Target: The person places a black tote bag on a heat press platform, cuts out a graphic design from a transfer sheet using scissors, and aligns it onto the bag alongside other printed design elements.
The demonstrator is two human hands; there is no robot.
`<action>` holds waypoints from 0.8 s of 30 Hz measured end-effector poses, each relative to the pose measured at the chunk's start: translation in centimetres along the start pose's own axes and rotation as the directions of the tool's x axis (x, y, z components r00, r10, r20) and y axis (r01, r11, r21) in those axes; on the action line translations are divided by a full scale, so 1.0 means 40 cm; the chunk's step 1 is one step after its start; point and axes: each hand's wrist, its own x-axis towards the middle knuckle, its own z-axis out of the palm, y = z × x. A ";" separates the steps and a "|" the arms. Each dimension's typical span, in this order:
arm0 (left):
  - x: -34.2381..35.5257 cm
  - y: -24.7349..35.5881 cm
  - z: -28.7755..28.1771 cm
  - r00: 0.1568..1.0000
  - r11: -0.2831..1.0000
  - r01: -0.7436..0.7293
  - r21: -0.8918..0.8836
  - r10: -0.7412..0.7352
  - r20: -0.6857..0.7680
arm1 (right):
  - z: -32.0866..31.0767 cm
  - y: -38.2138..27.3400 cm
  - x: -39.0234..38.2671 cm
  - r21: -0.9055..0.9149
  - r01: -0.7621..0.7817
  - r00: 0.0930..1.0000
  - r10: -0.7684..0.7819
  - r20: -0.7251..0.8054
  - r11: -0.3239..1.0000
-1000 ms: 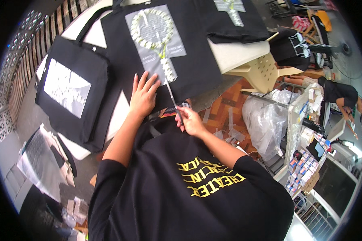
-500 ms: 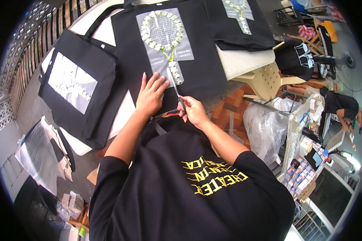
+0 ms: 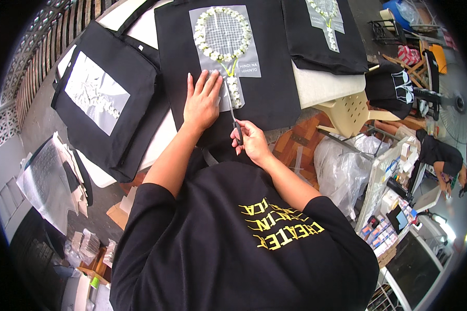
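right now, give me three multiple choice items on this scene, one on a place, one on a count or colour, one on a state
1. Where does the left hand rest?
A. flat on the middle black bag's grey print
B. on the plastic chair
C. on the floor

2. How many black bags lie on the table?
A. one
B. three
C. six

3. What is the right hand doing?
A. hanging empty
B. gripping a thin dark-handled tool
C. holding a cup

Answers:
1 A: the palm lies spread on the middle bag, beside the flower wreath print.
2 B: a left bag, the middle one and a right bag show.
3 B: its fingers close round the tool, whose tip points onto the print.
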 end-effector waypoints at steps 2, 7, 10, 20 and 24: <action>-0.001 0.000 0.001 1.000 1.000 0.006 0.002 -0.006 -0.001 | 0.001 -0.011 0.013 -0.002 0.003 1.000 -0.003 0.017 1.000; 0.003 0.002 -0.004 0.999 1.000 0.030 -0.001 -0.030 0.033 | 0.001 -0.065 0.040 -0.063 -0.013 1.000 0.014 0.022 0.998; 0.000 0.003 -0.005 0.999 0.999 0.035 -0.014 -0.034 0.040 | -0.027 -0.102 0.049 -0.168 -0.011 1.000 0.014 0.019 0.986; 0.009 0.005 -0.012 0.998 0.999 0.038 -0.019 -0.037 0.059 | -0.186 -0.390 0.212 -0.595 -0.074 0.949 0.241 0.206 0.800; 0.013 0.007 -0.021 0.998 0.997 0.047 -0.053 -0.044 0.055 | -0.192 -0.530 0.329 -0.792 -0.046 0.881 0.398 0.255 0.609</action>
